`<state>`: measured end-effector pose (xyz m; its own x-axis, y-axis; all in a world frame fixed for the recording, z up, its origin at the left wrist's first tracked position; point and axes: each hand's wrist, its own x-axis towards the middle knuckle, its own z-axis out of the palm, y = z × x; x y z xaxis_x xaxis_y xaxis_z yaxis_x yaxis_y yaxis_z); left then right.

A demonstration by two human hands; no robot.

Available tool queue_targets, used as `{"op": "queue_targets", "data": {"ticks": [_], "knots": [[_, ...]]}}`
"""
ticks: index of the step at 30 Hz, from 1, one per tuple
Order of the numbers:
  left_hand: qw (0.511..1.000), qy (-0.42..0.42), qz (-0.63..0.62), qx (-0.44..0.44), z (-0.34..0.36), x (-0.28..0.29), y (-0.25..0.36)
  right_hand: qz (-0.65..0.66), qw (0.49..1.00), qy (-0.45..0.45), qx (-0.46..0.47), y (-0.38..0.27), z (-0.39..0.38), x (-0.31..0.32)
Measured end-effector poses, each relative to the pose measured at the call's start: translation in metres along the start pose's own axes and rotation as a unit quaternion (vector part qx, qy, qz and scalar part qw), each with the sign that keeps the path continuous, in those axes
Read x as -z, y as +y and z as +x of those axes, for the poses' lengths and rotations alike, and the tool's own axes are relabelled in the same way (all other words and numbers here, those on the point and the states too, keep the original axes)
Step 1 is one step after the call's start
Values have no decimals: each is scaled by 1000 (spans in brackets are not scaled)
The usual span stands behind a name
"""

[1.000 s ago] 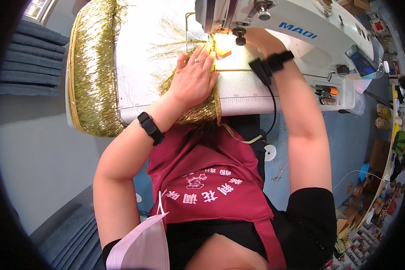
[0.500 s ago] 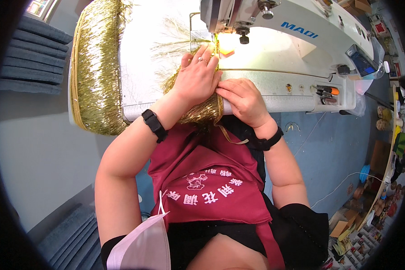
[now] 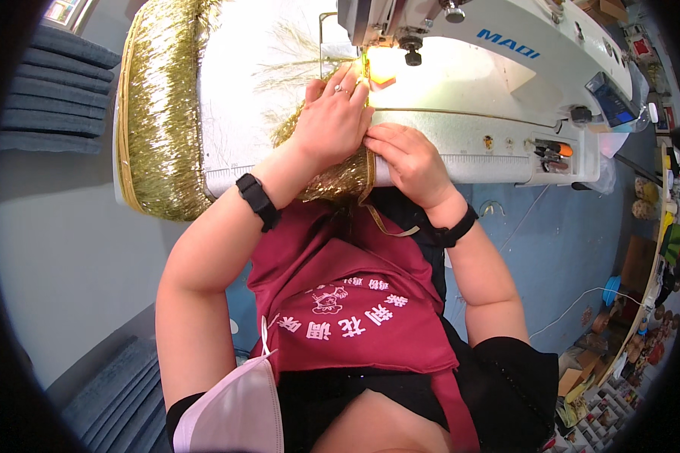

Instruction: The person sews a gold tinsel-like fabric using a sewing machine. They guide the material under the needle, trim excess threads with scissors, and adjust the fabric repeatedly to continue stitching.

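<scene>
A gold tinsel fringe (image 3: 340,181) lies under my hands on the sewing machine (image 3: 476,72) bed, in front of the lit needle area. My left hand (image 3: 332,117) lies over the fringe with its fingers stretched out toward the needle, pressing it down. Just to the right, my right hand (image 3: 412,162) pinches the fringe's woven edge band between thumb and fingers. The band's loose end (image 3: 389,226) hangs over the front edge onto my red apron (image 3: 355,302). Part of the fringe is hidden beneath my left hand.
A thick bundle of gold fringe (image 3: 159,106) drapes over the bed's left end. Folded blue-grey fabric (image 3: 57,90) is stacked at far left. A tray with small tools (image 3: 553,155) sits at the bed's right, below a small control screen (image 3: 612,98). Cluttered shelving (image 3: 642,317) stands at right.
Both hands keep their hold on the fringe and have barely moved. The whole view has shifted slightly.
</scene>
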<state>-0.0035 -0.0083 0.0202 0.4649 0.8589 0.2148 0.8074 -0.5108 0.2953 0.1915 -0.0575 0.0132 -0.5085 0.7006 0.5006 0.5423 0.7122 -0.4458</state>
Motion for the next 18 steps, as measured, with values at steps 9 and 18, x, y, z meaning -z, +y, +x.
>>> {"op": "queue_targets", "data": {"ticks": [9,18], "knots": [[1000,3,12,-5,2,-5,-4,1,1000,3,-6,0,2,-1],[999,21,21,-21,9,-12,-11,-14,1000,9,-10,2,2,-3]]}}
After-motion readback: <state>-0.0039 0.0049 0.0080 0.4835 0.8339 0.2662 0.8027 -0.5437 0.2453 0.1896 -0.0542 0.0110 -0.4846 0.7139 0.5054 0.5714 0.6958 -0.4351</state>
